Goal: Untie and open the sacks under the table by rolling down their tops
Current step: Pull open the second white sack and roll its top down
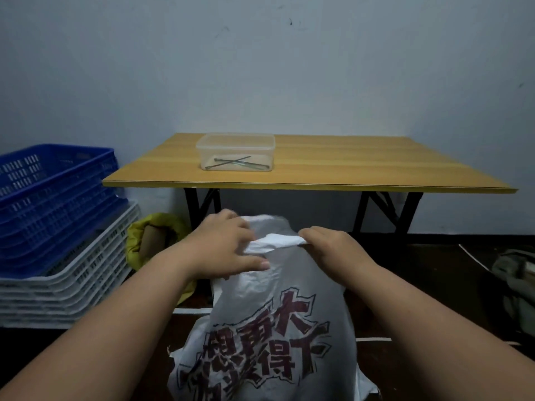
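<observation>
Both hands, the left hand (228,244) and right hand (333,247), grip the printed white sack's (278,314) bunched top (275,241) before the worktop (318,169), apparently to work it open.

Looks like a storeroom or back-room work area, not a lived-in home; bare pale blue-grey wall (260,68) with scuff marks; dark floor (434,285) with loose white strips lying on it; low folding table (347,166) with wood-look top and black metal legs, set against the wall; clear plastic container (236,151) on it holding a few thin metal pieces; blue perforated crate (52,195) sitting on a stack of white crates (72,285) at left; printed white woven sack (275,328) and a yellow sack (150,238) on the floor by the table.
</observation>
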